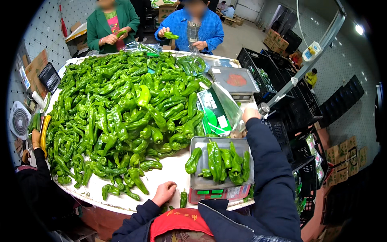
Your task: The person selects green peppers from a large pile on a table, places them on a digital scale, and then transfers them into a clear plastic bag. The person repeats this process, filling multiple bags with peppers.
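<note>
Near the table's front edge, my left hand point(164, 193) rests with its fingers curled in and nothing visible in them. A small green pepper point(184, 198) lies just right of it. My right arm reaches forward past the scale point(194, 146), whose metal pan holds several long green peppers point(215, 161). At the right edge, my right hand point(250, 114) is beside a stack of clear plastic bags with green and dark printing point(213, 111); its fingers are mostly hidden. A big heap of green peppers point(121, 105) covers most of the white table point(173, 165).
A second scale point(235, 79) sits beyond the bags. Black crates point(258, 66) line the right side, below a metal post point(308, 60). Two people stand across the table, one in a green jacket point(94, 28), one in blue point(215, 30). Another person's hand point(36, 139) is at far left.
</note>
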`<state>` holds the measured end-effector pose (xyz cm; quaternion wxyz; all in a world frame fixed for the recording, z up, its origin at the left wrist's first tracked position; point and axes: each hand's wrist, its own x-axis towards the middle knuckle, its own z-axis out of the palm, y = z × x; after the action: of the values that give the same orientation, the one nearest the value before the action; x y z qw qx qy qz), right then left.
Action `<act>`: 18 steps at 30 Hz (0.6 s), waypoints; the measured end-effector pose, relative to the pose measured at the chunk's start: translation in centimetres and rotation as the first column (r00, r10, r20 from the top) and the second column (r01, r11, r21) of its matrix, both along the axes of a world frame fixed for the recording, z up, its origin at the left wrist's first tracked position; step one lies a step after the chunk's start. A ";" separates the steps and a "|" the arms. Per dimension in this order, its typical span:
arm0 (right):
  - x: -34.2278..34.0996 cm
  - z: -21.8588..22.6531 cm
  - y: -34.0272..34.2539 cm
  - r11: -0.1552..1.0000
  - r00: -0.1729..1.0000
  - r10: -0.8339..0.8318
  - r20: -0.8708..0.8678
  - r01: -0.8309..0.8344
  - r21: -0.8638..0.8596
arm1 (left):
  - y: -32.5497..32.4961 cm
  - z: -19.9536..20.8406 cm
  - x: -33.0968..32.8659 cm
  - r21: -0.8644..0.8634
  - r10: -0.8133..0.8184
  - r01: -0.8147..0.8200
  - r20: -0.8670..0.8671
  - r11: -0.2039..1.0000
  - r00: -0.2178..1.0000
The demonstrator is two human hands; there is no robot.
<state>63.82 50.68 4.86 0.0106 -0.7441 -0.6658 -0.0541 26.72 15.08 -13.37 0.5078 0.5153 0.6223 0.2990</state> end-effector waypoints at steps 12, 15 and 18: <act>-5.8 -5.2 -0.1 0.892 0.922 0.384 0.054 -0.355 -0.279 | -0.4 2.0 -0.4 -0.079 -0.051 0.047 -0.045 0.996 0.998; -5.9 -7.9 0.3 0.827 0.914 0.396 0.088 -0.314 -0.466 | -0.6 1.7 -0.4 -0.104 -0.022 0.026 0.047 0.994 0.999; -4.3 -12.0 1.8 0.793 0.901 0.427 -0.076 -0.414 -0.447 | -0.5 1.5 -0.5 -0.148 -0.014 0.022 0.059 0.989 0.998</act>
<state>59.56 52.43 -7.17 -0.1606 -0.5583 -0.8084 0.0950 26.17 14.60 -11.88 0.5655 0.4726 0.6231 0.2620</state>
